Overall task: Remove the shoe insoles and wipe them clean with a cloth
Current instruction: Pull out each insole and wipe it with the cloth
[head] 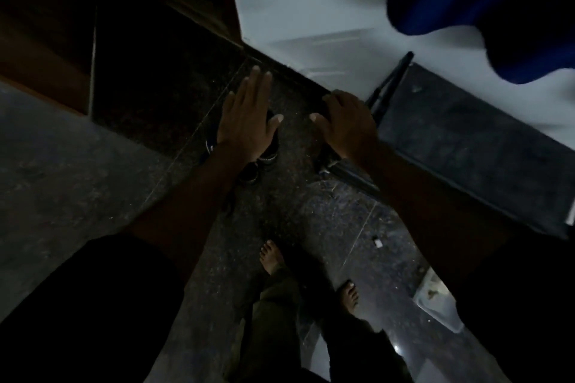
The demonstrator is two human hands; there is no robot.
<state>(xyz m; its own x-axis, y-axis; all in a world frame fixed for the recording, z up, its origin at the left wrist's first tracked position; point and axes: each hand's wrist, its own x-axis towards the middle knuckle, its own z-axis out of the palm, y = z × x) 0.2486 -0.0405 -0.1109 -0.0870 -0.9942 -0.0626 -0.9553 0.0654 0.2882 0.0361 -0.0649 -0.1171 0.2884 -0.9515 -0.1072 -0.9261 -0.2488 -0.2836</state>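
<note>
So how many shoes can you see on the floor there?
2, as far as the dim light shows: one shoe lies mostly under the left hand, the other shoe just nearer the person. More could be hidden in the dark.

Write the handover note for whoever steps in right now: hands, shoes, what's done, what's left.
Left hand: open, fingers straight, holding nothing, in the picture over the shoes.
Right hand: empty, fingers loosely bent, nothing gripped.
Shoes: dark pair on the dark floor, partly hidden under the left hand; the scene is too dim to see insoles.
No cloth identifiable.
Done: nothing visible yet.
Left: pick up a shoe, pull out the insoles, wipe them.
</note>
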